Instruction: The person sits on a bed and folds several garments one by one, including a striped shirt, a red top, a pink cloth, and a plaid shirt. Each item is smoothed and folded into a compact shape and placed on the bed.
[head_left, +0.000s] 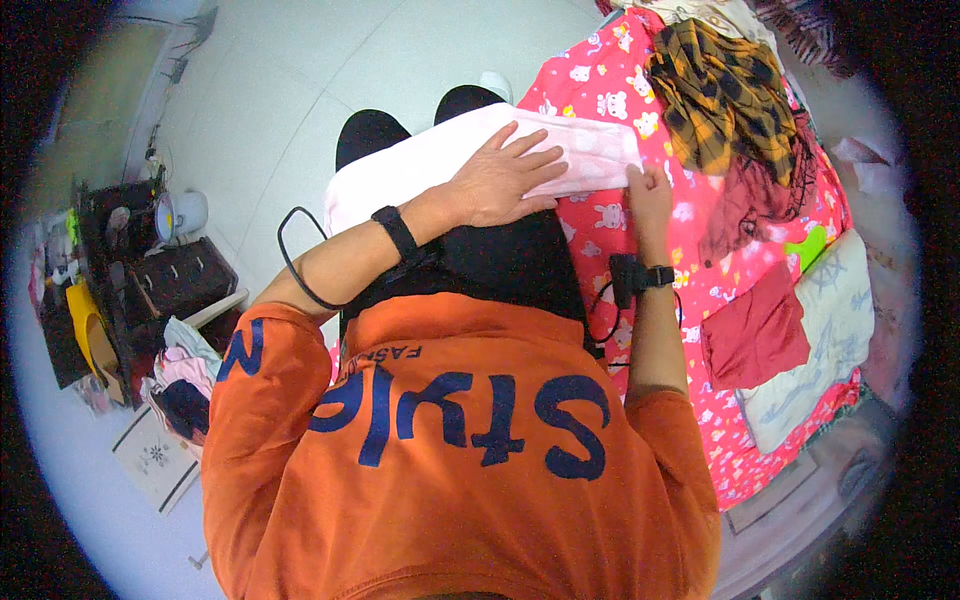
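Observation:
A pale pink and white cloth (420, 171) lies lengthwise across my thighs, its right end reaching over the pink printed bedding. My left hand (504, 174) rests flat on the cloth with its fingers spread, holding nothing. At the cloth's right end, the thumb and fingers of my right hand (649, 195) pinch the edge near a corner. Black trousers (502, 255) show beneath the cloth. The part of it under my left palm is hidden.
Red bedding with animal prints (611, 217) covers the bed at right. On it lie a yellow-black checked cloth (720, 97), a dark red folded cloth (757, 326) and a pale patterned cloth (832, 315). Clothes (184, 375) and a dark cabinet (187, 277) stand left. Cables hang by both forearms.

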